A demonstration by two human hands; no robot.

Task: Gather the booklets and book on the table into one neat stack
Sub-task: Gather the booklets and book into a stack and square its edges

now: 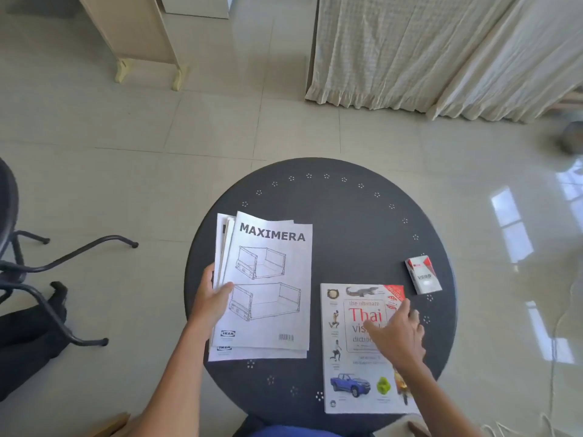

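Note:
A pile of white booklets (271, 279) lies on the left half of the round dark table (347, 209), the top one titled MAXIMERA with drawer drawings. Lower sheets stick out unevenly at the left and bottom edges. My left hand (211, 298) grips the pile's left edge, thumb on the top cover. To the right lies a book (353, 373), a Thai visual dictionary with a white cover and small pictures. My right hand (397, 335) rests flat on the book's right side, fingers spread and pointing up-left.
A small red and white packet (423, 275) lies on the table, up and right of the book. A black metal chair (31, 272) stands on the tiled floor at the left. Curtains (426, 52) hang at the back right and a pale wooden piece of furniture (132, 33) at the back left.

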